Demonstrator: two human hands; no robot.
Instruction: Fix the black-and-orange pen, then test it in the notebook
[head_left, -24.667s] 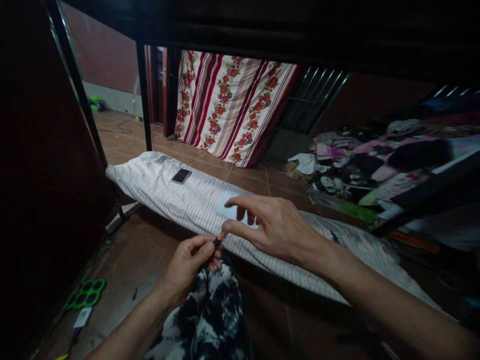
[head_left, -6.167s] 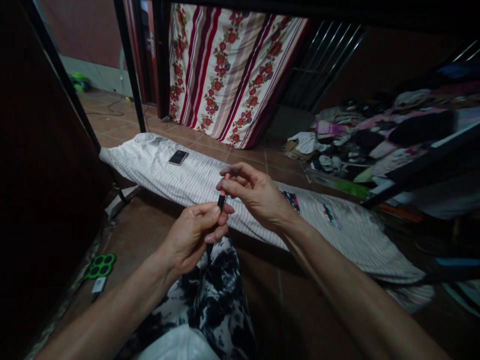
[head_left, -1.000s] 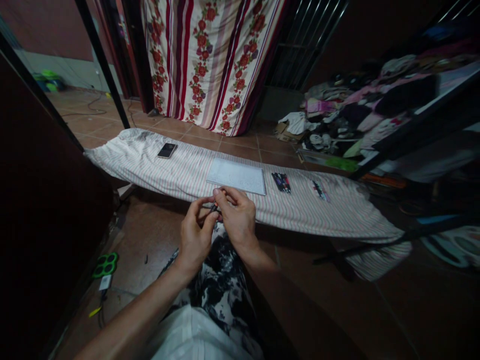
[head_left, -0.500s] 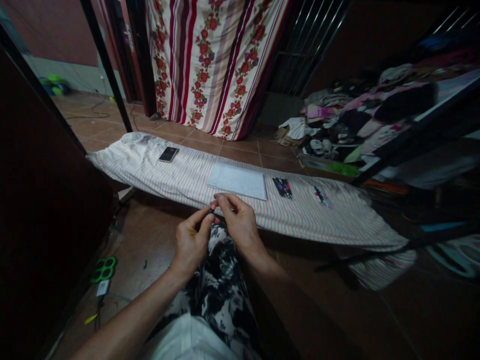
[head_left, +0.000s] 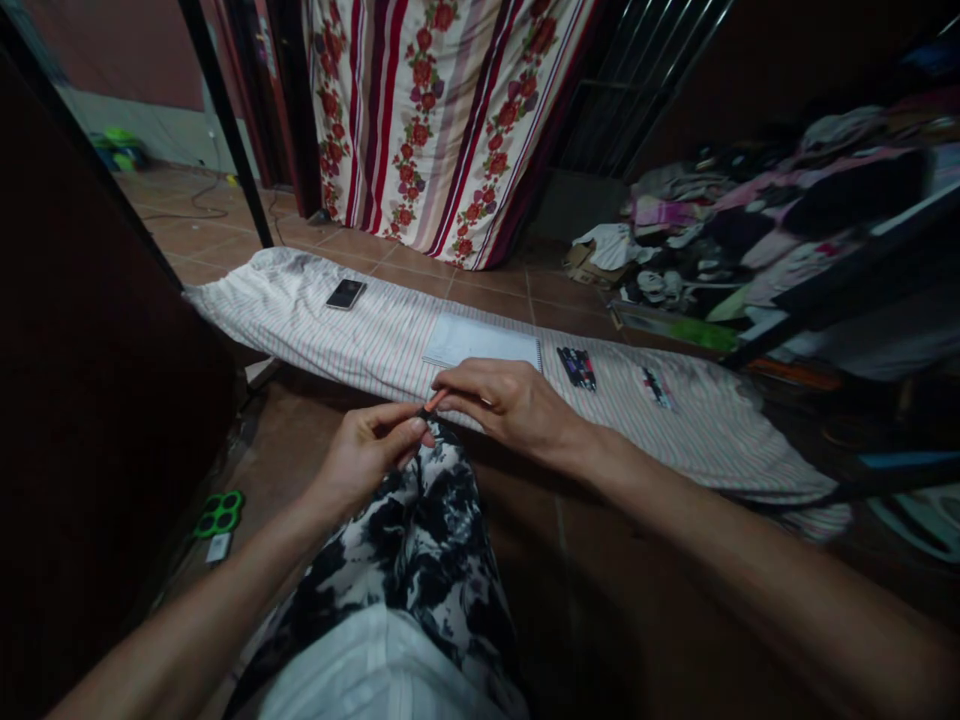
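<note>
Both hands meet over my knee in black-and-white patterned trousers (head_left: 420, 560). My left hand (head_left: 367, 455) is closed around the dark barrel of a pen (head_left: 429, 405). My right hand (head_left: 510, 405) pinches the pen's orange tip with thumb and forefinger. Just beyond the hands, a white spiral notebook (head_left: 480, 345) lies flat on a long striped cushion (head_left: 360, 345) on the floor.
A phone (head_left: 346, 294) lies on the cushion's left part, and two small dark packets (head_left: 577, 367) lie to the right of the notebook. A green object (head_left: 218, 514) sits on the tiled floor at left. A floral curtain (head_left: 442, 110) hangs behind. Piled clothes (head_left: 750, 230) fill the right.
My view has tilted and the arms reach further out. The pen's orange tip now shows between the hands, pinched by my right fingers.
</note>
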